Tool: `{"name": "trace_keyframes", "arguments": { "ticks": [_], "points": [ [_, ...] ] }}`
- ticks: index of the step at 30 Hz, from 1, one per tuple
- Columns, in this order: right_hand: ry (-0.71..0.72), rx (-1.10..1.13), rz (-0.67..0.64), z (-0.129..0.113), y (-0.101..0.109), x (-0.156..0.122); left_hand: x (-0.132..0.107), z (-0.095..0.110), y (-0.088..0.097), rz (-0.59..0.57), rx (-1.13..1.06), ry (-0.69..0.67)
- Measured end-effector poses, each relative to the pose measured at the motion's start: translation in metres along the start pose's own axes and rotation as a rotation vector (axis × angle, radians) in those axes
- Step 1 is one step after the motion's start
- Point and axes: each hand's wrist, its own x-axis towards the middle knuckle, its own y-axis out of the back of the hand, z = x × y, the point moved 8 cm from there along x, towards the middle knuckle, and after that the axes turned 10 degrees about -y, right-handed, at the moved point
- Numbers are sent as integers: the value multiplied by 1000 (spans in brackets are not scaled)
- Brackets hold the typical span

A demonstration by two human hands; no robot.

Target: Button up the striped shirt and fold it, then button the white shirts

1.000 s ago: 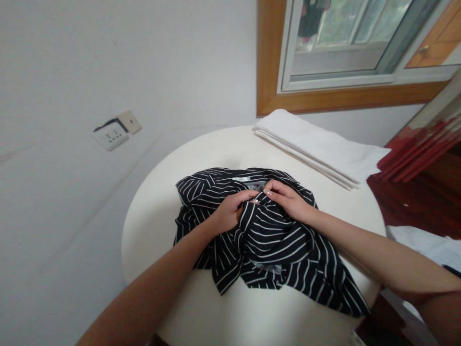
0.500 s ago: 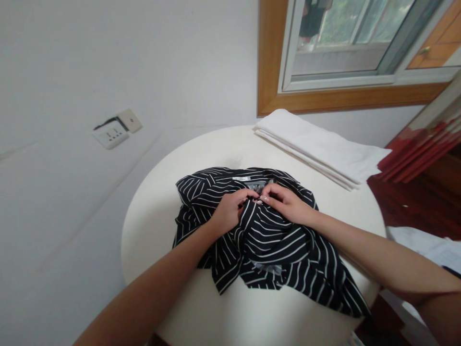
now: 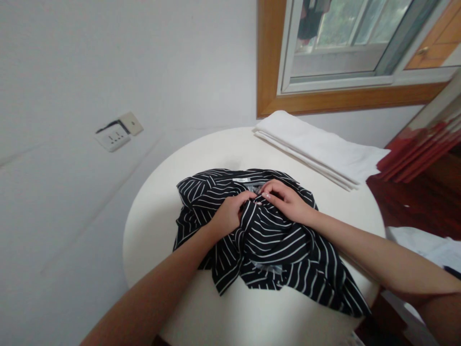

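A black shirt with white stripes lies bunched on the round white table. At its neck opening, my left hand pinches the fabric near the collar. My right hand grips the cloth just beside it, thumb and fingers pressed together. The fingertips of both hands almost meet there, partly hiding what they hold. A white label shows inside the collar, with a greyish, see-through piece near it. Another clear, shiny piece peeks out lower down between the shirt's folds.
Folded white cloth rests at the table's back right, below a wood-framed window. The wall on the left carries a socket. A red and white curtain hangs at right, and white fabric lies below the table's right side.
Both hands stay at the collar and their fingers shift slightly, the right fingertips curling a little further over the cloth. The shirt keeps its place; the camera view moves very slightly.
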Motion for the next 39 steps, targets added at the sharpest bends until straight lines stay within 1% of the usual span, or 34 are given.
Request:
{"name": "trace_keyframes", "arguments": {
  "ticks": [2, 5, 7, 10, 13, 19, 23, 27, 30, 32, 36, 39],
  "points": [
    [-40, 87, 38, 6, 5, 2, 2, 0, 2, 29, -36, -34],
    [-156, 191, 48, 17, 5, 3, 4, -1, 5, 89, -107, -54],
    [-228, 248, 24, 23, 1, 3, 5, -5, 1, 73, -221, 13],
    [-283, 301, -6, 28, -5, 2, 3, -10, -6, 31, -395, 146],
    [-289, 341, -6, 29, -6, 2, 1, -13, -6, 45, -447, 191],
    [-260, 356, -53, 27, -9, 3, 2, -17, -2, 90, -358, 180],
    [-224, 342, -66, 26, -9, 2, 3, -10, -4, 96, -321, 138],
    [-219, 330, -85, 25, -10, 0, 4, -1, 0, 138, -167, 40],
    [-239, 342, -111, 23, -13, 0, 4, 6, -1, 113, -60, -62],
    [-252, 349, -125, 21, -14, 0, 4, 9, -3, 83, -28, -102],
    [-262, 344, -142, 19, -16, 0, 3, 9, -3, 84, -2, -133],
    [-268, 334, -136, 22, -16, 0, 1, 8, -3, 93, -13, -142]
  ]
}}
